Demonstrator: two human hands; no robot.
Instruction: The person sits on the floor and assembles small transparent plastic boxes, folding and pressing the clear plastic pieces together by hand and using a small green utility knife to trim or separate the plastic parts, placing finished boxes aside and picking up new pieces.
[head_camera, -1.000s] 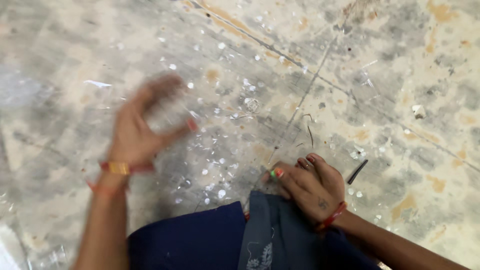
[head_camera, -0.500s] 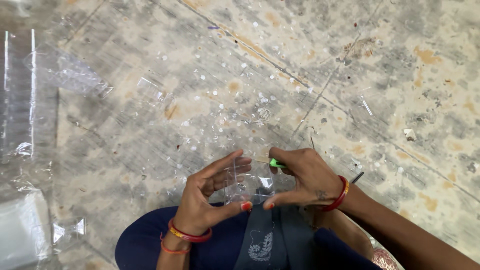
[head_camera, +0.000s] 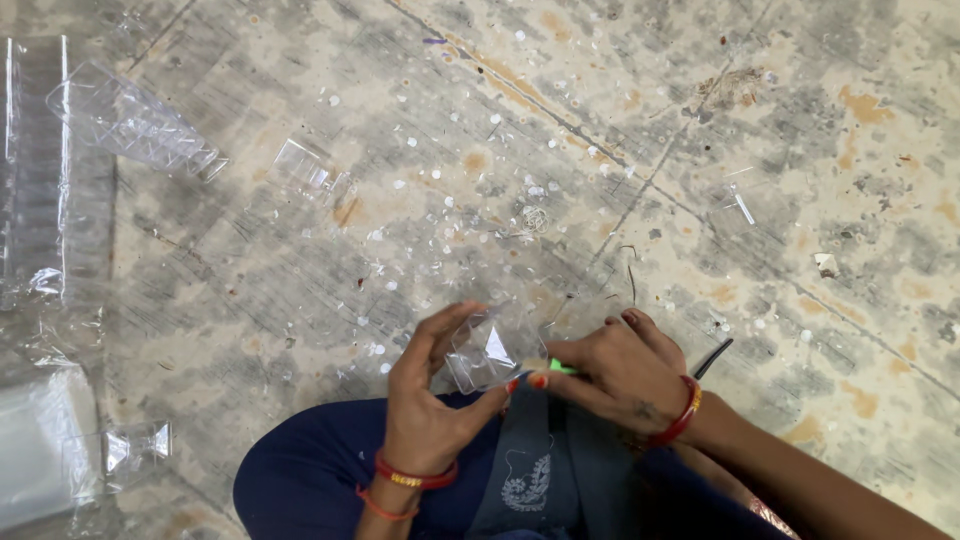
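My left hand (head_camera: 430, 395) cups a small clear plastic box (head_camera: 487, 350) between thumb and fingers, just above my knee in dark blue cloth (head_camera: 320, 470). My right hand (head_camera: 615, 370) presses against the box's right side and grips a thin tool with a green tip (head_camera: 560, 367). Both wrists wear red and gold bangles. A dark grey cloth with a pale motif (head_camera: 530, 470) lies over my lap under both hands.
A stack of clear plastic boxes (head_camera: 135, 120) and a long clear tray (head_camera: 35, 170) lie at the far left. One loose clear box (head_camera: 310, 172) sits on the speckled stone floor (head_camera: 760, 130). Another clear piece (head_camera: 135, 445) rests at lower left beside plastic wrap.
My left hand came back from a raised, blurred sweep to hold the clear box at my knee. My right hand closed in on the box with the green-tipped tool.
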